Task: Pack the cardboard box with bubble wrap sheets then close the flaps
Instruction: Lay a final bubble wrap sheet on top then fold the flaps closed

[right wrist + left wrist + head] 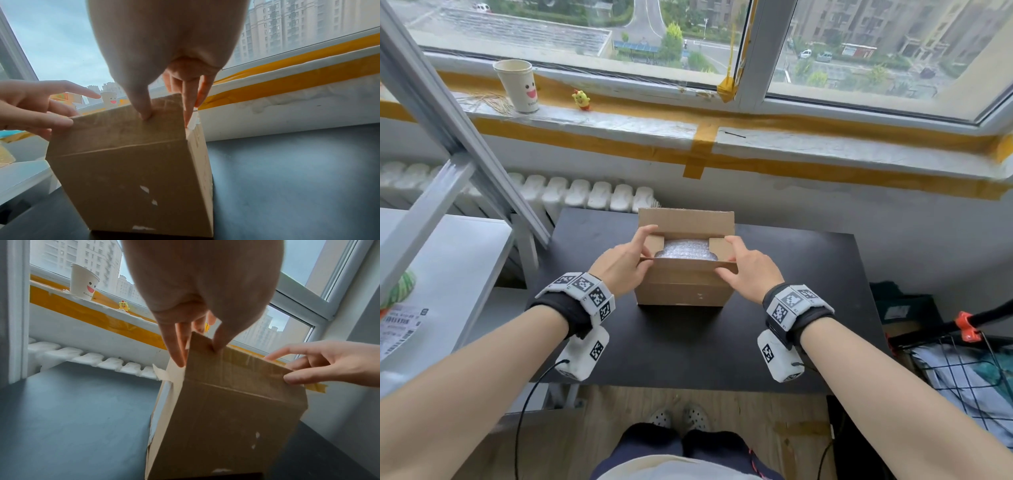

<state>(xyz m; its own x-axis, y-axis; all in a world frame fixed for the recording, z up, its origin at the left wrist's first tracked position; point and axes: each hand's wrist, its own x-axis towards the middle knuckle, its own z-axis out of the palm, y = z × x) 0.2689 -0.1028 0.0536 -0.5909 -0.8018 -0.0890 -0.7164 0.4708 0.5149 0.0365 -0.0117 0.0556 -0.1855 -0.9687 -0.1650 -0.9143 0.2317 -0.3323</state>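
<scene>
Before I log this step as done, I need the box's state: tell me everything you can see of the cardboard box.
The cardboard box is plain brown corrugated card, scuffed with small white marks on its near face, standing upright on the black table. Bubble wrap shows through its open top. The far flap stands up, the two side flaps are folded inward, and the near flap is raised. The left hand pinches the near flap's left corner; the right hand pinches its right corner. It is not yet closed.
</scene>
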